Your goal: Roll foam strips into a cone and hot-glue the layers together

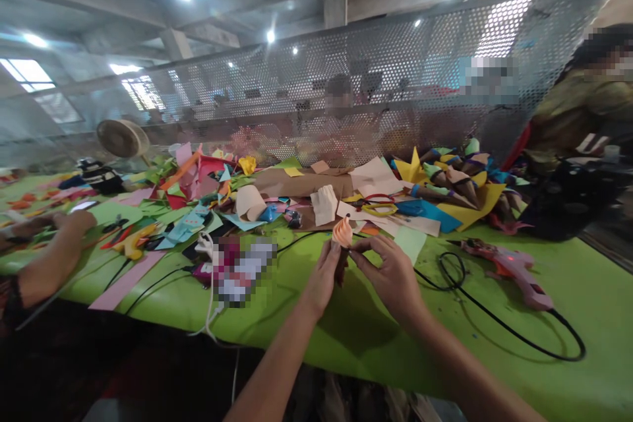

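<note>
Over the green table, a small peach paper swirl, pleated and with a dark tip, stands upright in my left hand. The fingers of that hand are closed around its lower part, and something dark shows just below. My right hand is closed in a pinch at the swirl's right lower edge; the fingertips meet there, and a tiny dark spot shows between them. To the right of my hands lies a pink hot glue gun with a red light and a black cord.
Scissors with yellow handles lie among coloured paper scraps at the back. Paper cones are heaped back right. A power strip with cables is left of my hands. Another person's arm rests far left. A perforated metal screen stands behind.
</note>
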Demonstrator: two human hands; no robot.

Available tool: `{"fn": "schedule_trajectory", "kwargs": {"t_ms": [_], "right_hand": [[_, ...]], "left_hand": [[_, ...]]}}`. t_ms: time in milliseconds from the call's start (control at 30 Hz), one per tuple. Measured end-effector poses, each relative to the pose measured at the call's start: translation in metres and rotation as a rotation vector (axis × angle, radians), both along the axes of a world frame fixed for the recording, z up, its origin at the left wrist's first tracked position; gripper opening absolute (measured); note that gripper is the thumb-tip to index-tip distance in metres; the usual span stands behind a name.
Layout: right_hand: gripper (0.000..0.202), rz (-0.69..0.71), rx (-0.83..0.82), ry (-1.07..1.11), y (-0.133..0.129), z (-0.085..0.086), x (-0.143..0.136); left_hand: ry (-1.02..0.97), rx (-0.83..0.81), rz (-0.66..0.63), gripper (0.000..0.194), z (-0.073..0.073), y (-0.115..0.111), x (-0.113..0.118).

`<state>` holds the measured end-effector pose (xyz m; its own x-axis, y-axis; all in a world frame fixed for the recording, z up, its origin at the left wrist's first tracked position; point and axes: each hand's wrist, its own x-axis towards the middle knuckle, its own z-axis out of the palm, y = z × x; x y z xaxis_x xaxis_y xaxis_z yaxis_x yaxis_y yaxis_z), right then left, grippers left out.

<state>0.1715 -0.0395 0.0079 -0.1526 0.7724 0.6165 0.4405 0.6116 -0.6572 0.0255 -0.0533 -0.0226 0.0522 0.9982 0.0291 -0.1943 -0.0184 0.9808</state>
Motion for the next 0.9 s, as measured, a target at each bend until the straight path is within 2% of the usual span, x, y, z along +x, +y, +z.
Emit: {"fn": "schedule_trajectory", "kwargs": {"t_ms": [500, 900], "right_hand": [[0.008, 0.058, -0.116, 0.087, 0.0002, -0.0034, 0.0026], [0.009, 0.056, -0.116, 0.085, 0.0029, -0.0052, 0.0043]], "left_hand": [[-0.088, -0.031, 0.005, 0.05, -0.0001, -0.0008, -0.0003], [-0.15, -0.068, -0.047, 0.051, 0.0009, -0.0012, -0.0002]]}}
